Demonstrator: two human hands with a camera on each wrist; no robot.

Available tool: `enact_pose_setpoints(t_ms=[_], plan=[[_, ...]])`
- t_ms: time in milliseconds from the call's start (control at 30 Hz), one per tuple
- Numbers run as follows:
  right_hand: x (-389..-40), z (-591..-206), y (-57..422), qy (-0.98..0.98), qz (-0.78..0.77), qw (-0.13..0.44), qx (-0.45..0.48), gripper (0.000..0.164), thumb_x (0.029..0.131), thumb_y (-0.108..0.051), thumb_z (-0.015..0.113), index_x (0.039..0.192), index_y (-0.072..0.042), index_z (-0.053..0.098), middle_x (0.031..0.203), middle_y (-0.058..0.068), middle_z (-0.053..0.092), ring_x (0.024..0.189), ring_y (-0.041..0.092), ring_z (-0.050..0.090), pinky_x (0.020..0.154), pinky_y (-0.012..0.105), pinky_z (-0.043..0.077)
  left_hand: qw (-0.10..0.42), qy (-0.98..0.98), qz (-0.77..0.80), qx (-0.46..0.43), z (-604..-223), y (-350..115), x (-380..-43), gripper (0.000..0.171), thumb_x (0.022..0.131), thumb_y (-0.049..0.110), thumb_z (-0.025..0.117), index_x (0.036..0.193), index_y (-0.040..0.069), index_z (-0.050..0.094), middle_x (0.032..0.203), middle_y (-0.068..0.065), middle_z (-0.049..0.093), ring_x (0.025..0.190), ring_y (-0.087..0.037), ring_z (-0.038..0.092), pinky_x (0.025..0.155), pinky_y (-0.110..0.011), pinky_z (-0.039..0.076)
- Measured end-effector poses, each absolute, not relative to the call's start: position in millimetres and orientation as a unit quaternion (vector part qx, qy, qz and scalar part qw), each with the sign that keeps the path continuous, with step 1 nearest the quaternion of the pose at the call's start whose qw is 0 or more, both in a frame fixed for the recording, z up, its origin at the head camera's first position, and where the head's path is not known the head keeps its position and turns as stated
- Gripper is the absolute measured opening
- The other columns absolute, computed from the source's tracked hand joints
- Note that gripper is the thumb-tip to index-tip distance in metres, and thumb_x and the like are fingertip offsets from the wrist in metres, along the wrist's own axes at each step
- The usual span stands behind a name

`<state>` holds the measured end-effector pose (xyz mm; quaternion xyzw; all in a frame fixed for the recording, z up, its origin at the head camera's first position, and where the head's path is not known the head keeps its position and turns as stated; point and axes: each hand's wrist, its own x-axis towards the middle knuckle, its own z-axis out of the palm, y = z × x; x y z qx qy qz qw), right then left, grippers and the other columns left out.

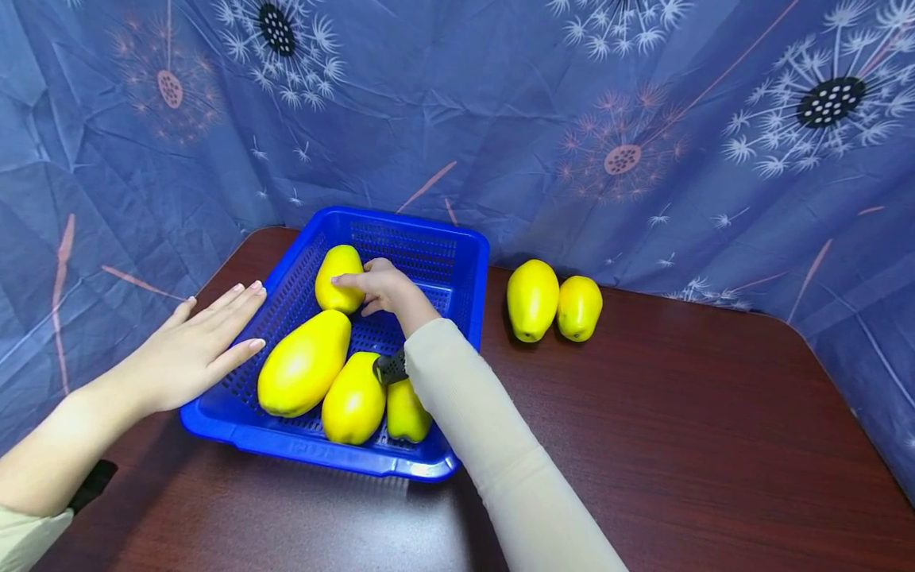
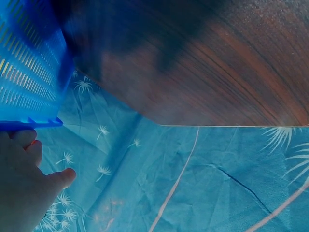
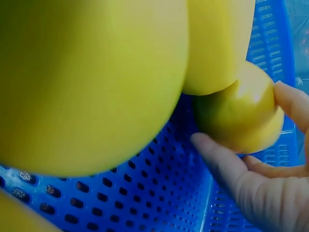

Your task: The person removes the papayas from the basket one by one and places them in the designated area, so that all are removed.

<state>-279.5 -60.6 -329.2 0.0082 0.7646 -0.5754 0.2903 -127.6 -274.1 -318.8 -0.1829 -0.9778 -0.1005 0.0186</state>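
A blue plastic basket holds several yellow papayas. My right hand reaches into it and grips the papaya at the back left. In the right wrist view, thumb and fingers are spread around this papaya. Nearer the front lie a large papaya, a medium papaya and a papaya partly hidden by the right wrist. With fingers straight, my left hand rests on the basket's left rim. The left wrist view shows that hand against the rim.
Right of the basket, a larger papaya and a smaller papaya stand side by side on the dark brown table. A blue curtain with dandelion prints hangs behind the table and along its sides.
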Motion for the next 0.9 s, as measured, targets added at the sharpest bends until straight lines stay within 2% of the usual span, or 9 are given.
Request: enact_pose_setpoints(t_ms=[300, 533, 700, 900], plan=[[-280, -326, -64, 0.731, -0.617, 0.291, 0.009, 0.061, 0.080, -0.013, 0.074, 0.128, -0.003, 0.039, 0.104, 0.014, 0.052, 0.104, 0.030, 0.057, 0.082, 0.041, 0.052, 0.015, -0.978, -0.097, -0.182, -317, -274, -128, 0.067, 0.098, 0.042, 0.040, 0.150, 0.011, 0.013, 0.154, -0.012, 0.015, 0.142, -0.028, 0.007, 0.107, -0.061, -0.003], [-280, -327, -63, 0.724, -0.629, 0.282, 0.011, 0.055, 0.077, -0.015, 0.077, 0.120, -0.003, 0.045, 0.096, 0.012, 0.054, 0.098, 0.030, 0.060, 0.083, 0.043, 0.051, 0.011, -0.978, -0.101, -0.181, -317, -273, -127, 0.068, 0.098, 0.043, 0.040, 0.151, 0.011, 0.011, 0.155, -0.011, 0.015, 0.142, -0.027, 0.005, 0.107, -0.061, -0.003], [-280, -325, -63, 0.716, -0.637, 0.286, 0.016, 0.054, 0.077, -0.016, 0.076, 0.120, -0.003, 0.047, 0.092, 0.010, 0.056, 0.089, 0.027, 0.062, 0.081, 0.041, 0.052, 0.011, -0.978, -0.104, -0.183, -318, -272, -127, 0.067, 0.098, 0.042, 0.040, 0.150, 0.010, 0.012, 0.154, -0.012, 0.015, 0.142, -0.027, 0.006, 0.107, -0.061, -0.002], [-279, -318, -67, 0.697, -0.654, 0.294, 0.021, 0.059, 0.078, -0.017, 0.076, 0.128, -0.004, 0.046, 0.092, 0.013, 0.061, 0.085, 0.025, 0.065, 0.073, 0.037, 0.055, 0.010, -0.979, -0.098, -0.180, -317, -274, -127, 0.067, 0.098, 0.042, 0.040, 0.150, 0.010, 0.013, 0.154, -0.013, 0.016, 0.142, -0.029, 0.008, 0.106, -0.062, -0.001]])
